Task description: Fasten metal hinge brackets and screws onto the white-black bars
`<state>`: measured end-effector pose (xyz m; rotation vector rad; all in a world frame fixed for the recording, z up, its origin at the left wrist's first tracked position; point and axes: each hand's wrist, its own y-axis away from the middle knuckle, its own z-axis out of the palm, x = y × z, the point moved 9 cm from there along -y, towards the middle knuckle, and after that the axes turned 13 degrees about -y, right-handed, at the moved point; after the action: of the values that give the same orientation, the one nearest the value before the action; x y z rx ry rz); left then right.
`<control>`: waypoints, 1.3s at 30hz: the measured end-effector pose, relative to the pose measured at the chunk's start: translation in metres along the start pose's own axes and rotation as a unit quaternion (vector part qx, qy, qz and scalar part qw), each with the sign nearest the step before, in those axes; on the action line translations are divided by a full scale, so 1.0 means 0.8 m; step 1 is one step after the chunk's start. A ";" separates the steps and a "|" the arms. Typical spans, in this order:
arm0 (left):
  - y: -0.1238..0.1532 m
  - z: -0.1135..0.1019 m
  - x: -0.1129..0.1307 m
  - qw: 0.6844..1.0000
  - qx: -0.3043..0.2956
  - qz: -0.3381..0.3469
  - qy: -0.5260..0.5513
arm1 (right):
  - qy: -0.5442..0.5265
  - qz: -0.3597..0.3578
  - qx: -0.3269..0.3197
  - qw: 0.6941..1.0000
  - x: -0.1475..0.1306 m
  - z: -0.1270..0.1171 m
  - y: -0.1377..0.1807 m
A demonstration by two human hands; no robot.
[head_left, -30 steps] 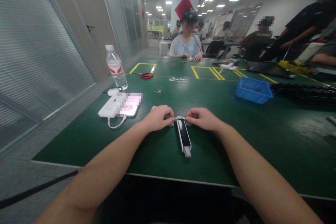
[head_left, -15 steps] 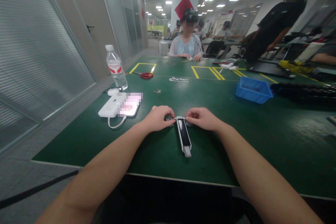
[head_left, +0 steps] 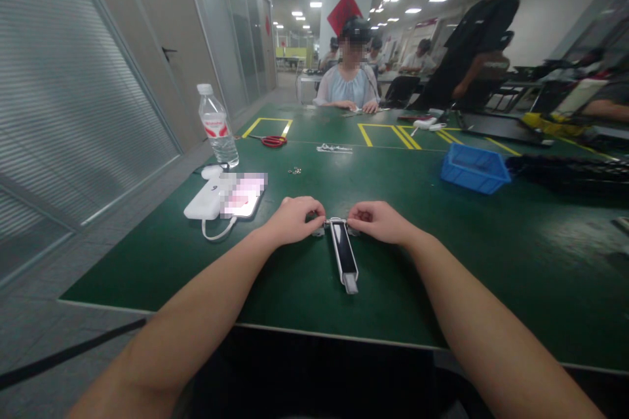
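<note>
A slim device with a white frame and a dark glossy face (head_left: 344, 250) lies on the green table, pointing toward me. From its near end sticks a short grey tab (head_left: 350, 284). A small whitish bar (head_left: 336, 220) crosses its far end. My left hand (head_left: 299, 219) is closed in a pinch at the left of that end. On the right, my right hand (head_left: 376, 219) pinches at the bar's other side. What the fingertips hold is too small to make out. Small clear pieces, perhaps plastic, lie beneath both hands.
At left stand a water bottle (head_left: 216, 127), a white power bank (head_left: 209, 200) and a phone (head_left: 249, 195). Farther off lie small metal rings (head_left: 295, 171), red-handled scissors (head_left: 274, 141) and thin pale strips (head_left: 335, 148). A blue bin (head_left: 475, 169) sits right. A person (head_left: 350, 82) sits opposite.
My left hand has shifted very slightly left at the device's far end; the right hand and the device look the same. A person in black in the background has moved left.
</note>
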<state>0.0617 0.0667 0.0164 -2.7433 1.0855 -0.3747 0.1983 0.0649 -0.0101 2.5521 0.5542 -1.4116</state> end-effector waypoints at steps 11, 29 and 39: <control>0.001 0.003 0.005 1.000 -0.009 0.016 0.000 | -0.001 -0.002 0.002 1.000 -0.001 0.000 0.000; 0.000 0.000 0.011 1.000 0.002 0.015 -0.013 | -0.008 0.004 0.001 1.000 -0.001 0.000 0.000; 0.001 -0.001 -0.001 0.997 0.021 -0.071 0.014 | -0.002 0.006 0.003 1.000 -0.002 0.000 0.000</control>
<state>0.0603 0.0669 0.0168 -2.7937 0.8810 -0.4519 0.1974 0.0644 -0.0085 2.5524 0.5353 -1.4162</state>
